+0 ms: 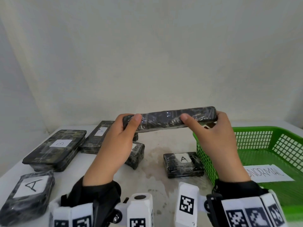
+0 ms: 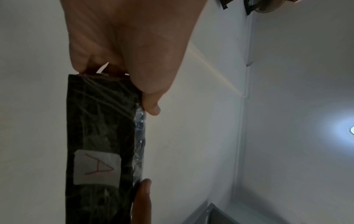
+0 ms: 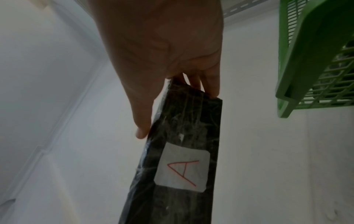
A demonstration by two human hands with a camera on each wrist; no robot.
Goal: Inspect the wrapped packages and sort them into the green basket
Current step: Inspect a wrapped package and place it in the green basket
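Nearest my view, low in the head camera: two wrist-worn camera mounts with black-and-white markers, black sleeves above them.

Item 1: small wrapped package marked A [image 1: 31, 192], near left on the worktop [image 1: 155, 164]. Unsorted.

Item 2: second small package marked A [image 1: 183, 164], just beside the near wall of the green basket [image 1: 255, 136]. Unsorted.

Item 3: green basket, right side. A paper sheet reading "NORMAL", its first letters hidden by my wrist, lies inside. I see no package on the visible floor of it; I judge nothing sorted yet.

Item 4: long wrapped package [image 1: 170, 119], held clear of the worktop, edge-on to me. My left hand [image 1: 118, 138] grips one end, thumb on the near edge and fingers curled behind; my right hand [image 1: 218, 140] grips the other end the same way. Both wrist views show a white label with a red A on its far face. I judge this the inspection step.

Item 5: half-hidden package [image 1: 136, 154] behind my left hand; label unreadable.

Item 6: large package marked B [image 1: 55, 149], far left.

Item 7: long package [image 1: 96, 136] beside it; label too small to read.

Five remain on the worktop, one in hand.
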